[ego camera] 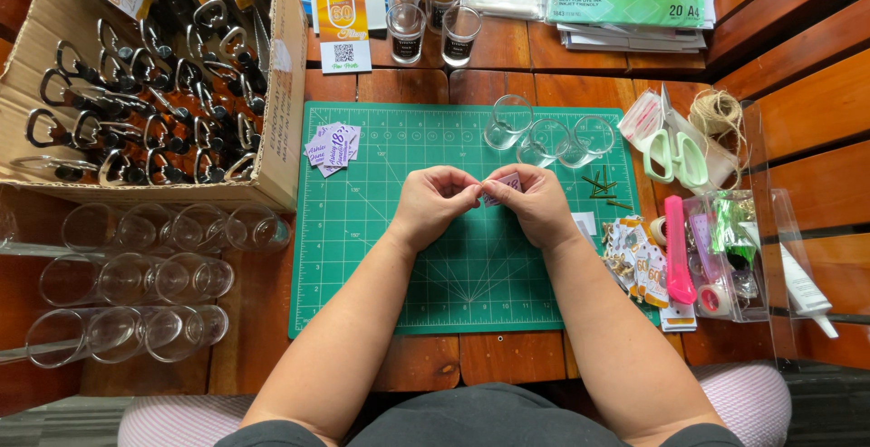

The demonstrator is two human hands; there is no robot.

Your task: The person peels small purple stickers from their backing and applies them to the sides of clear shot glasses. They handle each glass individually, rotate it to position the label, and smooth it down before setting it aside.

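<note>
Tag [504, 184], small, purple and made of paper, sits pinched between the fingers of my left hand [437, 202] and my right hand [535, 204], raised just above the middle of the green cutting mat [362, 257]. Both sets of fingers are closed narrow on the tag's edges. Whether a thread or tie is already in it is too small to tell.

Step in hand, as I judge it: preparing one tag for attachment. The next move calls for fine fingertip control and a steady pinch, since the paper will bend easily.

More purple tags [332, 146] lie on the far left of the mat. Three small clear glasses [548, 137] lie at its far edge, just beyond my right hand, with small dark pins [601, 185] near them.

Open room lies on the near half of the mat. To the left, the cardboard box of bottle openers [145, 85] and rows of glasses [136, 275] border the mat. To the right, scissors [672, 150], a pink cutter [679, 248] and a clear tray [729, 257] crowd the surface.
</note>
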